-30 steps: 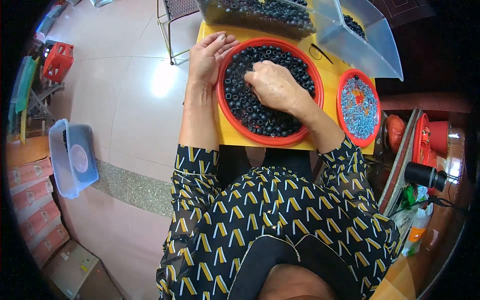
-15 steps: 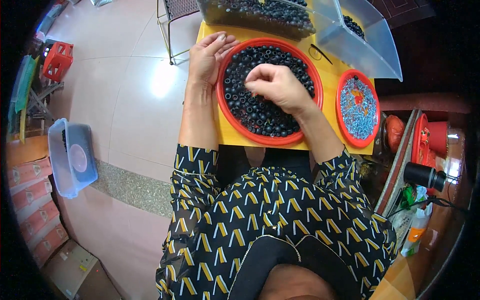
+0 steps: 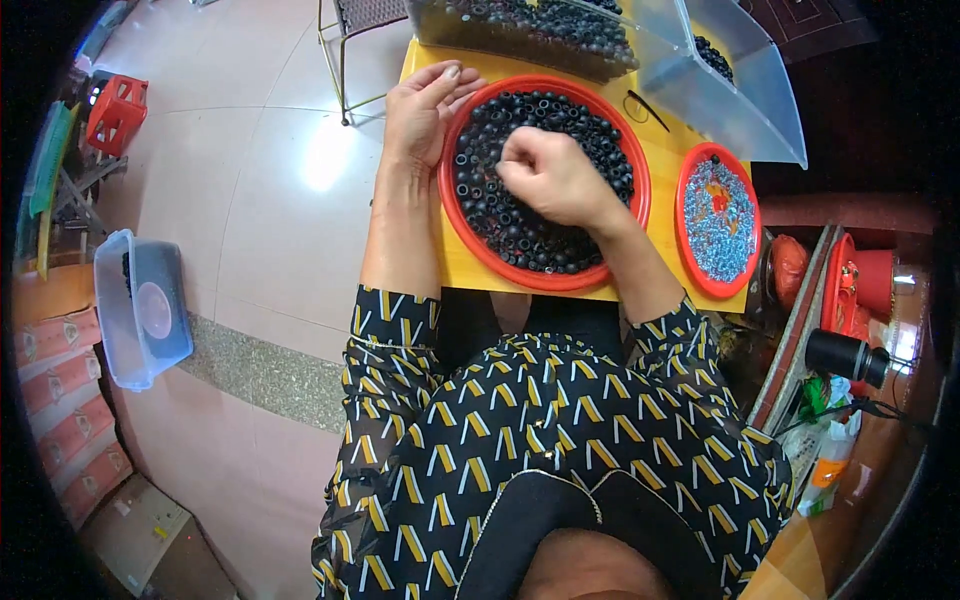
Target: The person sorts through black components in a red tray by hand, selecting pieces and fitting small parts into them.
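A round red tray (image 3: 640, 190) holds many small black beads (image 3: 545, 105), several with wide holes. Over its middle is my right hand (image 3: 555, 178), fingers curled closed; whatever they hold is hidden. At the tray's upper left rim my left hand (image 3: 425, 110) is turned palm inward. Its thumb presses against the index finger while the other fingers reach loosely toward the beads. I cannot make out anything between thumb and finger. To the right lies a smaller red tray (image 3: 684, 235) of silvery-blue little pieces (image 3: 722, 245), with some orange-red bits among them.
The yellow table (image 3: 655, 150) also bears a clear bin (image 3: 520, 45) of black beads and a tilted translucent bin (image 3: 745, 105) behind the smaller tray. A thin dark tool (image 3: 648, 108) lies between them. Left on the floor are a plastic tub (image 3: 120, 310) and a red stool (image 3: 117, 113).
My right hand has turned slightly, its fingers curling tighter over the beads, and an orange-red bit beneath it is now hidden. My left hand stays by the rim. The whole view shifts a little.
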The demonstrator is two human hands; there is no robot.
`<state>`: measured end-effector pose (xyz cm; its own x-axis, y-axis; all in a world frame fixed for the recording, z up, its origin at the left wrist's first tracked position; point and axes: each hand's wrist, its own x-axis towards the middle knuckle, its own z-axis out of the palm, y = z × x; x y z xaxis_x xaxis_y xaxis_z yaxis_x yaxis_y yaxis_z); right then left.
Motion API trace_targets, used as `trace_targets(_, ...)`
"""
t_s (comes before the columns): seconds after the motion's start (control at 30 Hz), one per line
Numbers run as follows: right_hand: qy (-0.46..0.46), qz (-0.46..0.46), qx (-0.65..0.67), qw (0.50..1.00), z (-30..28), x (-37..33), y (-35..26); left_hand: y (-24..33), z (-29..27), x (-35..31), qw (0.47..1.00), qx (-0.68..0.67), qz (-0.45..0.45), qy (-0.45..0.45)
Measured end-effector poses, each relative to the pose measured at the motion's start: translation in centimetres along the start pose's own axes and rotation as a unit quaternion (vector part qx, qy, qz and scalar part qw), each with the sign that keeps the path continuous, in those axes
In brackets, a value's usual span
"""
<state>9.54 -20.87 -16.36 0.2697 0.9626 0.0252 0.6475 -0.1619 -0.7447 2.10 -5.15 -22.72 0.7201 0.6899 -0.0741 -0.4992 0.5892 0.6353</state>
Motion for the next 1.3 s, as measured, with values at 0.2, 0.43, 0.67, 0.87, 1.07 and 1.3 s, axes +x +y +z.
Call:
trace_targets(0.2,-0.099,0.154,0.479,0.858,-2.2,-1.3,0.7,-0.1,0.2,0.1,1.000,0.006,-0.001,0.004)
trace_targets(0.43,-0.092,0.099,0.212,0.968,-0.1,-0.2,0.5,0.0,0.1,0.0,1.000,-0.008,0.001,-0.001)
trace_targets(0.67,-0.089,-0.010,-0.177,0.980,0.4,0.1,-0.6,0.1,0.0,0.1,1.000,0.021,0.001,0.003)
trace_targets(0.87,-0.125,-0.033,-0.247,0.960,0.4,0.4,-1.1,0.3,0.0,0.0,1.000,0.015,-0.001,0.003)
trace_targets(1.07,-0.019,-0.065,-0.212,0.975,-0.3,-1.2,-0.3,0.0,0.2,0.1,1.000,0.010,-0.011,-0.002)
trace_targets(1.3,-0.001,-0.077,0.137,0.988,-8.8,-3.3,-4.1,-0.1,-0.2,0.3,1.000,0.014,-0.013,-0.003)
